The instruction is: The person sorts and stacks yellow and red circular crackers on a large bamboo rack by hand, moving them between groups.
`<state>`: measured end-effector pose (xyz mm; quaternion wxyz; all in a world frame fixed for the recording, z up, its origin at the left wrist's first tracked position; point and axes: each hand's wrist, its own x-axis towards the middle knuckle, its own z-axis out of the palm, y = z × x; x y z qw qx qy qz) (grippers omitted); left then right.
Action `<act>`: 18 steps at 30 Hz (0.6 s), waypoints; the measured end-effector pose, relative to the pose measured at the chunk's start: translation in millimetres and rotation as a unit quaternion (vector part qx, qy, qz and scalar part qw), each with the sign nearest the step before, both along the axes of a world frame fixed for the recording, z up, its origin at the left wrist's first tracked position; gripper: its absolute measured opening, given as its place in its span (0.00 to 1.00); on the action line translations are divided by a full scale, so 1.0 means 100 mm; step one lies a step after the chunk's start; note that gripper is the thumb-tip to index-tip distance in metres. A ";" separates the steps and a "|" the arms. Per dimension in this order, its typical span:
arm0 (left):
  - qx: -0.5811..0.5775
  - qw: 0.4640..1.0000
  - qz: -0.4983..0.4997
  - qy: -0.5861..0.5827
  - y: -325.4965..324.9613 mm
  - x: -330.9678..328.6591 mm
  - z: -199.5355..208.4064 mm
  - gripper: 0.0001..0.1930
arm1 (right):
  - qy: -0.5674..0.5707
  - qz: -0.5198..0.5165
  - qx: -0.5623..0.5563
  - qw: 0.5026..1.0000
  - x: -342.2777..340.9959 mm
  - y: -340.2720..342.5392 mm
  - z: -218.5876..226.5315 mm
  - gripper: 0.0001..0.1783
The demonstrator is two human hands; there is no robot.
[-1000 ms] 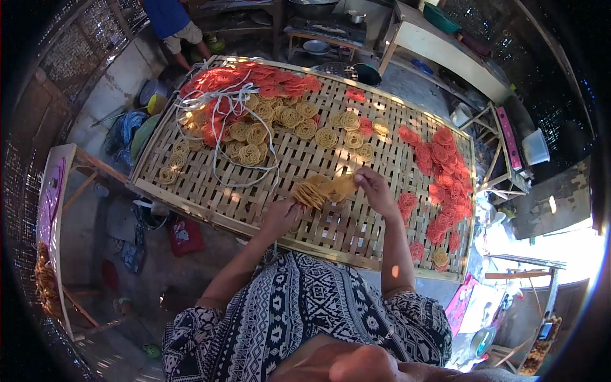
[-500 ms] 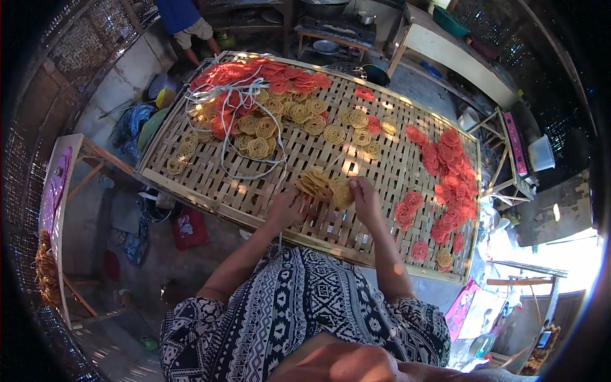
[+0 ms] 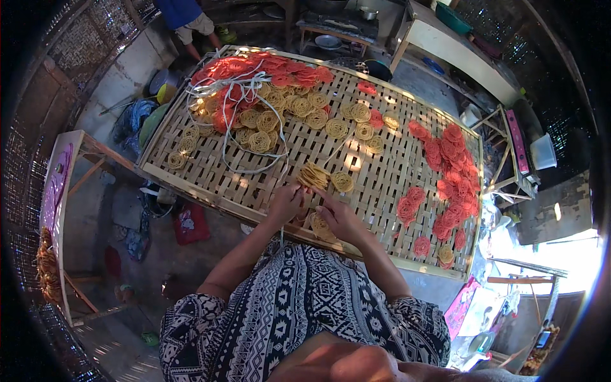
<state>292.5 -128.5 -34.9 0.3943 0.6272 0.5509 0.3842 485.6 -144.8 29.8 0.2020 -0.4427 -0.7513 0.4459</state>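
Observation:
My left hand [image 3: 286, 204] is closed around the near end of a small stack of yellow lacy round crackers [image 3: 314, 175], tilted above the woven bamboo tray [image 3: 254, 199]. My right hand [image 3: 338, 218] meets it at the base of the stack, fingertips drawn together; what they pinch, if anything, is hidden. One loose yellow cracker [image 3: 342, 182] lies just right of the stack, and another round yellow cracker [image 3: 320, 226] shows partly beneath my right hand. A thin pale strip [image 3: 282, 236] hangs below my left hand.
Red crackers [image 3: 453, 169] pile along the tray's right side, with more at its far left. A tangle of white strips [image 3: 245, 87] lies over yellow crackers. Beyond the far left corner stands a person in a blue top [image 3: 180, 14]. A wooden bench [image 3: 63, 184] is at left.
My right hand has let go of a yellow cracker, which now rests on the tray, and moved left to my left hand. My left hand keeps the stack.

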 end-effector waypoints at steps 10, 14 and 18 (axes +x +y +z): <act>0.036 0.999 0.005 -0.003 0.01 0.01 -0.04 0.09 | 0.029 -0.004 0.071 0.997 0.02 0.01 -0.06 0.27; 0.061 0.998 0.000 0.000 0.02 -0.01 -0.08 0.10 | 0.022 -0.028 0.042 0.998 0.04 0.04 -0.03 0.27; 0.029 0.999 -0.002 -0.016 0.01 -0.01 -0.08 0.10 | 0.024 -0.063 -0.024 0.997 0.03 0.01 0.13 0.27</act>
